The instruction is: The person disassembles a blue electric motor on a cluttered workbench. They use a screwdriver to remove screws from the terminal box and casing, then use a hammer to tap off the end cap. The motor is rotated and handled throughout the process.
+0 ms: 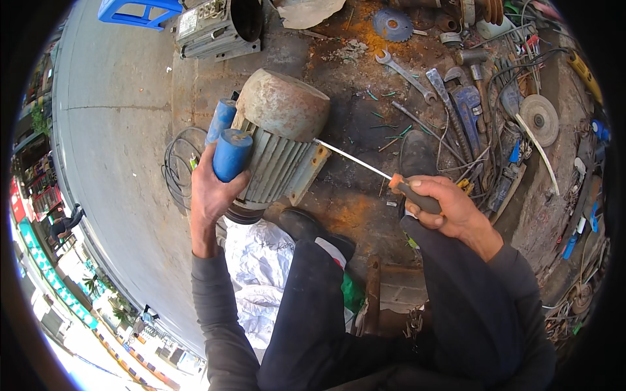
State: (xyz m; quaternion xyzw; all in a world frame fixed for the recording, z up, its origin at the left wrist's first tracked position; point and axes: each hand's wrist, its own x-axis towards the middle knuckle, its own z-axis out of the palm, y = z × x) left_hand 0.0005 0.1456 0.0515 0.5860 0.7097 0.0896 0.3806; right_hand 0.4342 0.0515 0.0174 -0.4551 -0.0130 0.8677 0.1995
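Note:
A worn electric motor [280,159] with a ribbed grey-green body lies on the ground before me, its rusty, paint-flaked end cover [283,107] pointing away. Two blue cylinders, likely capacitors, stand along its left side. My left hand [218,186] is wrapped round the nearer blue cylinder [233,155]. In my right hand [450,208] is a screwdriver [417,194] with an orange and dark grey handle. Its long shaft points left, and the tip meets the motor at the edge between end cover and ribbed body. The farther blue cylinder [222,120] is untouched.
An open motor housing [218,29] and a blue plastic stool [140,12] stand far left. A saw blade [393,26], an open-end wrench [405,75], a pipe wrench [467,107] and a grinding disc [539,120] lie right. Coiled cable [175,166] lies left of the motor.

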